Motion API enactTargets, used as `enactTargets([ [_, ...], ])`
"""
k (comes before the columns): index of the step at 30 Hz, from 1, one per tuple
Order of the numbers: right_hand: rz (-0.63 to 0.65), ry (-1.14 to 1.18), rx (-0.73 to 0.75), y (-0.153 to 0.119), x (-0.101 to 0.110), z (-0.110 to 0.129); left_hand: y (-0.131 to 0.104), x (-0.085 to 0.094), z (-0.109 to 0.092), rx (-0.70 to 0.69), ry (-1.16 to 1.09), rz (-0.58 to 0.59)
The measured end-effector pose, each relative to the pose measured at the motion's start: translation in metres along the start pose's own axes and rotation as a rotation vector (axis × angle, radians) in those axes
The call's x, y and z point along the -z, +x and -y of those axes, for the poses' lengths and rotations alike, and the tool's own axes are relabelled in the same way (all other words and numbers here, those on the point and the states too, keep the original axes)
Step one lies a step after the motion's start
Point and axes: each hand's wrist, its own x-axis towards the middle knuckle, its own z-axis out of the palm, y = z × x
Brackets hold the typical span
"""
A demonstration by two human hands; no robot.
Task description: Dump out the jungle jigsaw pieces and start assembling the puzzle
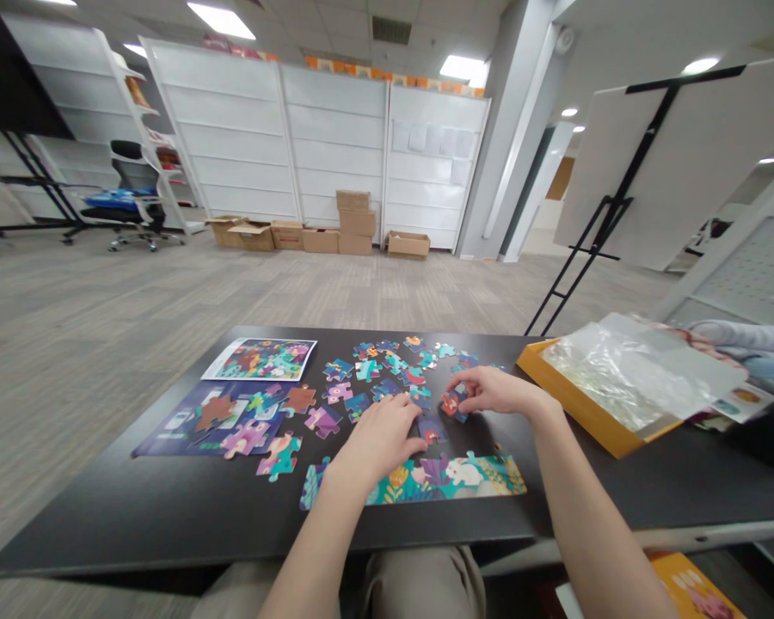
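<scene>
My right hand (500, 391) pinches a dark blue puzzle piece (452, 404) with a red figure, just above or on the black table. Left of it, my left hand (383, 434) has its thumb and index finger at the left edge of another dark blue piece (432, 432) with a red patch, which lies flat. These two pieces are close together but look apart. Near the table's front, a joined strip of puzzle (464, 473) shows a white rabbit and yellow plants; my left forearm hides part of it. Loose puzzle pieces (367, 370) lie scattered beyond my hands.
A picture sheet (258, 359) lies at the table's back left, beside a dark purple sheet (187, 421) with several pieces on it. At right stands a yellow box (606, 434) holding clear plastic. Behind it are an easel-like stand (610, 202) and piled cloth items (745, 335).
</scene>
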Motion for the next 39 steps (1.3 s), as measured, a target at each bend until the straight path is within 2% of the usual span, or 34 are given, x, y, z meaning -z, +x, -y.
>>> enactTargets([
  [5, 0.074, 0.168, 0.067, -0.003, 0.002, 0.003, 0.001, 0.002, -0.003, -0.015, 0.009, 0.004],
  [10, 0.059, 0.155, 0.090, -0.004, 0.005, -0.003, 0.007, -0.007, -0.014, -0.102, 0.038, -0.019],
  [20, 0.036, 0.222, 0.017, -0.007, 0.010, -0.013, 0.010, -0.021, -0.018, -0.166, 0.078, -0.050],
  [25, 0.095, 0.234, -0.001, -0.006, 0.010, -0.018, 0.010, -0.020, -0.022, -0.134, 0.108, -0.070],
  [31, 0.148, 0.258, -0.027, -0.005, 0.009, -0.016, 0.010, -0.019, -0.023, -0.165, 0.079, -0.043],
  [39, 0.223, 0.284, -0.080, 0.003, -0.001, -0.020, 0.009, -0.018, -0.027, -0.140, 0.075, -0.037],
])
